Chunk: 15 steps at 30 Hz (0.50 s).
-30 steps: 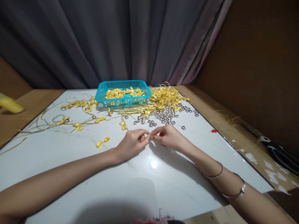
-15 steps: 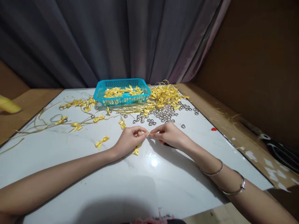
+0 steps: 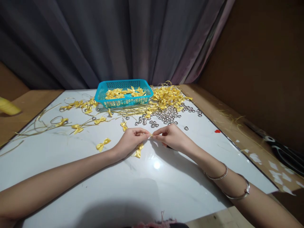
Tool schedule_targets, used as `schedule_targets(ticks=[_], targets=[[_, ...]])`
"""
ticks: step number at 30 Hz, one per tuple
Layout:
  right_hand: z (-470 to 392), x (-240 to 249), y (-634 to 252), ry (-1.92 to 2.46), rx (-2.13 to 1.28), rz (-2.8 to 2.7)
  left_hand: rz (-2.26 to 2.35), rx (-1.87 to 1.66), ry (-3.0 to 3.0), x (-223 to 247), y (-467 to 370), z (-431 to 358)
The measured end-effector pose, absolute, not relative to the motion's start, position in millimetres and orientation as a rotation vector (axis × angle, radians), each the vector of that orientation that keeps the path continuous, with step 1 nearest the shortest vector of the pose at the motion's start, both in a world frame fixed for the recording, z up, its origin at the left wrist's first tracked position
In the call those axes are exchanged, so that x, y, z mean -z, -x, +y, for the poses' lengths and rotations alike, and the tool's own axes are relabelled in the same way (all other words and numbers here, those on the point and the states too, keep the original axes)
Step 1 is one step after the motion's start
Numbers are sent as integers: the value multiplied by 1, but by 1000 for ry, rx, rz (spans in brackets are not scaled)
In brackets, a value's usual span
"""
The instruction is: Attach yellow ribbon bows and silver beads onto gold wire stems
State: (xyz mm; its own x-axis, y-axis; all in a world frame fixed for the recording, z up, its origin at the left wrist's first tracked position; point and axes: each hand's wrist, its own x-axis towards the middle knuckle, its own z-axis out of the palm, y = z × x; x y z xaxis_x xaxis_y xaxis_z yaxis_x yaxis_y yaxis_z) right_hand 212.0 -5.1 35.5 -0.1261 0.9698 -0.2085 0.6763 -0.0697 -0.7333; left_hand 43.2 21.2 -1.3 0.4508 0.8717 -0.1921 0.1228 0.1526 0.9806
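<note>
My left hand [image 3: 131,141] and my right hand [image 3: 172,136] meet fingertip to fingertip over the table's middle. Both are closed in a pinch on a thin yellow cord [image 3: 150,135], of which only a tiny bit shows between them. A yellow satin bow [image 3: 138,152] lies below my left hand, partly covered by it. Another bow [image 3: 103,144] rests to the left, and a third bow [image 3: 123,125] with cord ends lies just beyond the fingers. Beneath my right hand, a dark object with an orange part [image 3: 168,146] is mostly hidden.
A turquoise basket [image 3: 125,103] of yellow bows stands at the back. Right of it are a heap of corded bows [image 3: 168,95] and many silver beads [image 3: 168,114]. More bows on gold cords [image 3: 77,128] spread leftward. A red scrap [image 3: 217,131] lies near the right edge.
My left hand has shifted very slightly, and a bit more of the bow beneath it shows. Both hands keep their pinch; the rest looks unchanged.
</note>
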Motion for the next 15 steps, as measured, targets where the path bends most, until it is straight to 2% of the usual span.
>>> schedule_targets(ticks=[6,12,15], targets=[[-6,-37,-211,1741,-852,-1955,1001,-638,-1329,1,-43,22],[-5,-35,-219,1680,-531,-2037,981,-549,-1402,-1,-42,24],[-6,-34,-221,1620,-547,-2076,922,-522,-1411,1,-40,27]])
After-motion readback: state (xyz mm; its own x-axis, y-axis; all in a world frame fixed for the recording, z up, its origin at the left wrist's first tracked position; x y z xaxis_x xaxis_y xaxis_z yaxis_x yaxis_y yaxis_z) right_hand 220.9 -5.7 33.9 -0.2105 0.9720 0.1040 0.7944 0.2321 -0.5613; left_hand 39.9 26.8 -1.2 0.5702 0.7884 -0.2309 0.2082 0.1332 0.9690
